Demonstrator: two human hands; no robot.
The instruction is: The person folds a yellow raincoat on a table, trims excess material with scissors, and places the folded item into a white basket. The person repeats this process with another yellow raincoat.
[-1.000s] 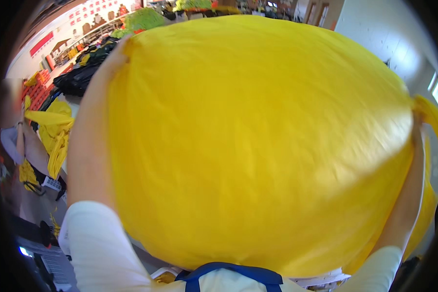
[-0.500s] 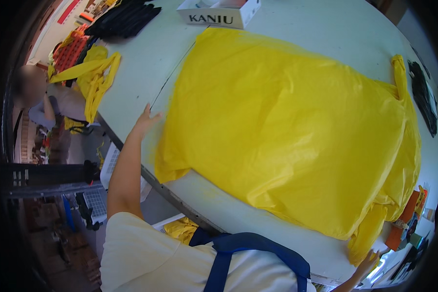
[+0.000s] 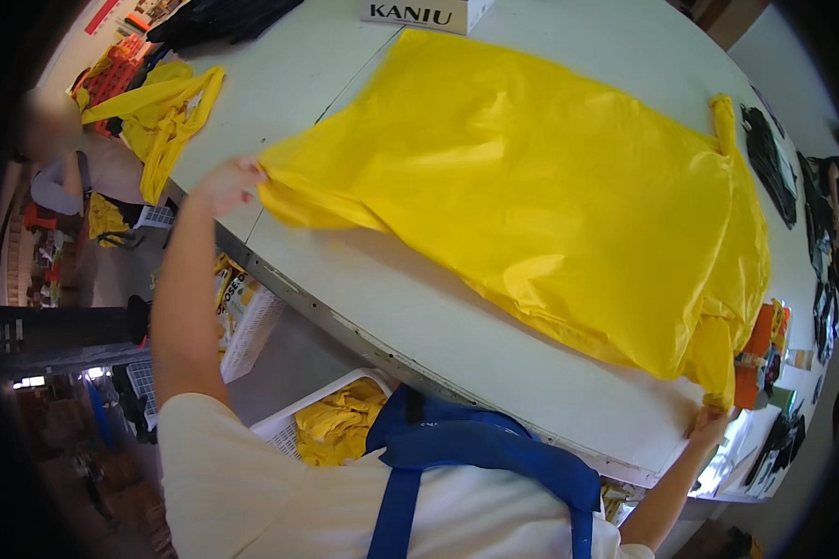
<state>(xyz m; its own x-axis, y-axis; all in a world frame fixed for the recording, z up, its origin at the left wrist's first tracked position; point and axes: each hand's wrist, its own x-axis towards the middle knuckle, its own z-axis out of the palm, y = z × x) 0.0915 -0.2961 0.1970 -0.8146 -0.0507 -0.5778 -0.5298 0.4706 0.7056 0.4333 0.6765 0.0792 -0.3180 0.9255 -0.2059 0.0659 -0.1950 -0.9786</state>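
A shiny yellow raincoat (image 3: 531, 196) lies spread across the pale worktable (image 3: 494, 349), its body wide and a sleeve at the near right corner. My left hand (image 3: 228, 184) is closed on the coat's near left corner, which is drawn out toward the left and lifted a little off the table. At the near right, my right hand (image 3: 708, 424) pinches the end of the sleeve. Another thin yellow sleeve end stands up at the far right corner.
A white box (image 3: 419, 13) stands at the far edge, with black garments (image 3: 219, 23) to its left. More yellow garments (image 3: 163, 116) and a person (image 3: 61, 177) are at the left. White baskets (image 3: 354, 380) sit below the table; black garments (image 3: 772, 168) and an orange box (image 3: 757, 331) lie right.
My left hand, open beside the coat before, has taken its near left corner and pulled it left. My right hand now grips the sleeve end. The view has shifted slightly.
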